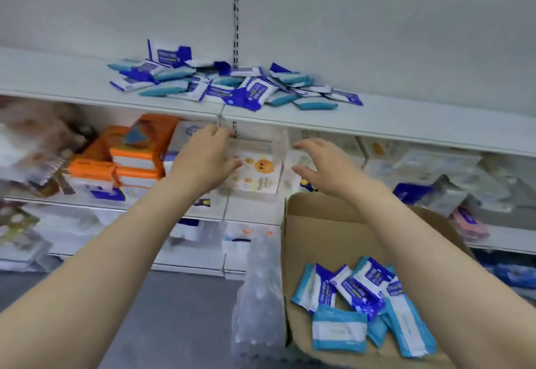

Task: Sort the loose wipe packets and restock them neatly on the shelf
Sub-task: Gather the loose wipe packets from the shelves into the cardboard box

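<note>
A loose heap of blue, teal and white wipe packets point(232, 86) lies jumbled on the upper white shelf point(406, 120). Several more of the same packets point(362, 296) lie in an open cardboard box point(316, 229) at the lower right. My left hand point(203, 159) and my right hand point(322, 165) are both raised in front of the shelf's front edge, just below the heap. Their fingers are relaxed and spread, and neither holds anything. The hands are a little apart, touching no packet.
Below the upper shelf, orange packs point(136, 159) sit at the left and white packs with orange faces point(255, 171) at the middle. A bundle of clear plastic bottles point(261, 296) stands left of the box. Grey floor lies below.
</note>
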